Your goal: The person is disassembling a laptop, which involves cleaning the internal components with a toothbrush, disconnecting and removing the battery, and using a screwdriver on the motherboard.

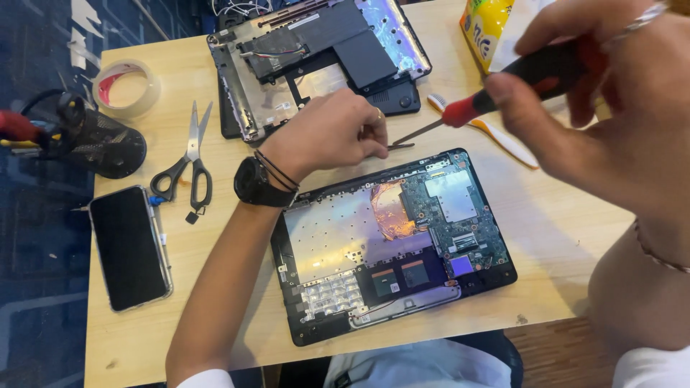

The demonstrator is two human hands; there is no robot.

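Observation:
An opened laptop base (338, 237) lies on the wooden table (546, 223), its circuit board, copper heat pipe and metal keyboard backing exposed. My left hand (327, 133), with a black watch and thin bands on the wrist, rests at the laptop's far edge, fingers curled around a small dark part. My right hand (611, 108) holds a red-and-black screwdriver (489, 93) raised above the table, its tip pointing toward my left hand's fingers.
A removed laptop cover and second chassis (323, 50) lie at the back. Scissors (188, 162), a tape roll (128, 88), a black smartphone (129, 248) and a black mesh holder (100, 140) sit on the left. A toothbrush (496, 136) and yellow packet (485, 25) lie at the right.

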